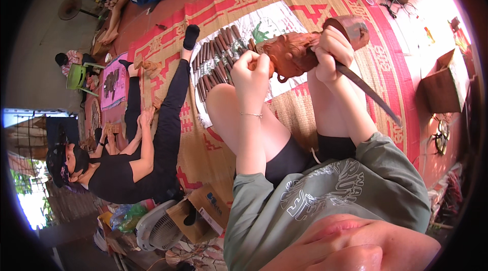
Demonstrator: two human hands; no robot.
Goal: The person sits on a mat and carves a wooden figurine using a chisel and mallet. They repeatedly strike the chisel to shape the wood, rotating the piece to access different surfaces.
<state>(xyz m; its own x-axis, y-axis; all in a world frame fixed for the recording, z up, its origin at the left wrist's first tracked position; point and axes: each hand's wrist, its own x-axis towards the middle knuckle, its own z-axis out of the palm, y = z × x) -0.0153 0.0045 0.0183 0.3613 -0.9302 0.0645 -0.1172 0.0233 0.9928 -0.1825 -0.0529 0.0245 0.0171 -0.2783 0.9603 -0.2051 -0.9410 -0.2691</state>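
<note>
Clasps reddish carving [292, 50] with curled fingers of left hand [251, 75], presumably for steadiness; grips long tool [371, 95] in closed right hand [331, 52], near right edge of white cloth [279, 17].

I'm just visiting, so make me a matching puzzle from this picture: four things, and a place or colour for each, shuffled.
Things:
1. Carved wooden figure
2. Brown-handled tools
3. Chair
4. White-rimmed fan

Places and colours:
A. Bright green
B. Beside an open cardboard box
C. In rows on a white cloth
D. Between the person's left hand and right hand

Pairs: 1-D, 2-C, 3-A, 4-B
</note>
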